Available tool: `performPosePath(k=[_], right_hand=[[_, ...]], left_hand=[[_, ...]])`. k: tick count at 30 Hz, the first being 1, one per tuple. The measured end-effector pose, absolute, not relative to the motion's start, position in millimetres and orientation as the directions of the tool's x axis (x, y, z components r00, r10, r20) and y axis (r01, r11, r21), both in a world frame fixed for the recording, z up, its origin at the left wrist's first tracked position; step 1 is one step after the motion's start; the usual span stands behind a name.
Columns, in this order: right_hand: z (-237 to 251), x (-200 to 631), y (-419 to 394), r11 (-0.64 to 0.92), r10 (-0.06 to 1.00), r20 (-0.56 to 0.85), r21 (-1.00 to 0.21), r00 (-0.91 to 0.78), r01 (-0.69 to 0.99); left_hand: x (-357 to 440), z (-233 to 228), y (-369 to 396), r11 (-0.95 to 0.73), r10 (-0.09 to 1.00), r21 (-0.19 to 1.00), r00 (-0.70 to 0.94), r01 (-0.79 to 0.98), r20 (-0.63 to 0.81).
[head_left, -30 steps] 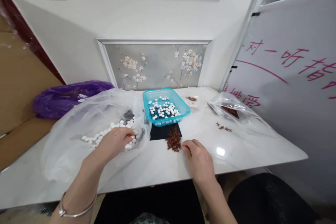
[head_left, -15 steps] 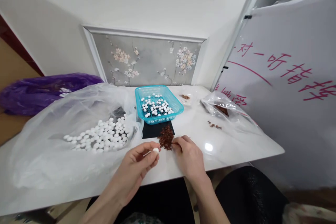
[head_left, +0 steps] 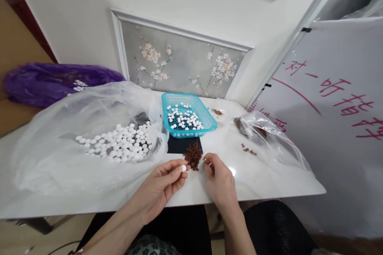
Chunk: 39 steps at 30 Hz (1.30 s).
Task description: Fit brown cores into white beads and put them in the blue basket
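Observation:
My left hand (head_left: 161,185) pinches one small white bead (head_left: 183,168) between thumb and fingers, just left of a small heap of reddish-brown bits (head_left: 193,155) on the white table (head_left: 263,181). Right of that heap, my right hand (head_left: 219,179) has its fingertips pinched on a tiny brown bit at the heap's edge. Many more white beads (head_left: 119,145) lie on a clear plastic bag (head_left: 60,143) to the left. Behind the heap stands a turquoise basket (head_left: 209,117) with white beads in it, on a black mat (head_left: 175,147).
A clear bag with brown material (head_left: 263,131) lies at the right, a few brown bits (head_left: 247,150) beside it. A purple bag (head_left: 54,81) sits at the far left. A white board with red writing (head_left: 338,107) stands along the right.
My left hand left the bead pile in the clear bag and came to the brown heap with one white bead. My right hand stayed at the heap, fingertips pinched.

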State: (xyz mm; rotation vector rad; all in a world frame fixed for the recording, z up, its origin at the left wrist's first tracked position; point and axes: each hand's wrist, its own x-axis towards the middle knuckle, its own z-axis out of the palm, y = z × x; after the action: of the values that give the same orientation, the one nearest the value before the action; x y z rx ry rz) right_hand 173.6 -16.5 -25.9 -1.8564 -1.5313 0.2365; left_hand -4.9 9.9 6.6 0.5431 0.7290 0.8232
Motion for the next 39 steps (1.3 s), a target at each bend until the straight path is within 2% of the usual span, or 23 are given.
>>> performPosePath(k=[9, 17, 28, 31, 34, 36, 39], right_hand=[[-28, 179, -16, 0.076, 0.904, 0.364, -0.651, 0.223, 0.755], [-30, 178, -14, 0.049, 0.908, 0.345, -0.652, 0.239, 0.757], [-22, 185, -19, 0.075, 0.919, 0.312, -0.737, 0.240, 0.672], [-12, 179, -25, 0.126, 0.928, 0.289, -0.835, 0.233, 0.535], [-1, 167, -32, 0.134, 0.955, 0.179, -0.972, 0.237, 0.191], [4, 159, -37, 0.131, 0.965, 0.133, -0.991, 0.226, 0.022], [7, 150, -41, 0.187, 0.966, 0.181, -0.982, 0.183, -0.014]], left_hand=[[-10, 2, 7, 0.574, 0.793, 0.672, 0.523, -0.468, -0.313], [-8, 3, 6, 0.571, 0.794, 0.669, 0.529, -0.476, -0.301], [-9, 0, 7, 0.572, 0.793, 0.662, 0.533, -0.485, -0.295], [-8, 0, 6, 0.585, 0.787, 0.650, 0.531, -0.485, -0.312], [-8, 1, 5, 0.589, 0.787, 0.644, 0.528, -0.488, -0.319], [-8, 1, 5, 0.585, 0.789, 0.645, 0.528, -0.492, -0.313], [-9, 1, 5, 0.578, 0.790, 0.645, 0.541, -0.500, -0.289]])
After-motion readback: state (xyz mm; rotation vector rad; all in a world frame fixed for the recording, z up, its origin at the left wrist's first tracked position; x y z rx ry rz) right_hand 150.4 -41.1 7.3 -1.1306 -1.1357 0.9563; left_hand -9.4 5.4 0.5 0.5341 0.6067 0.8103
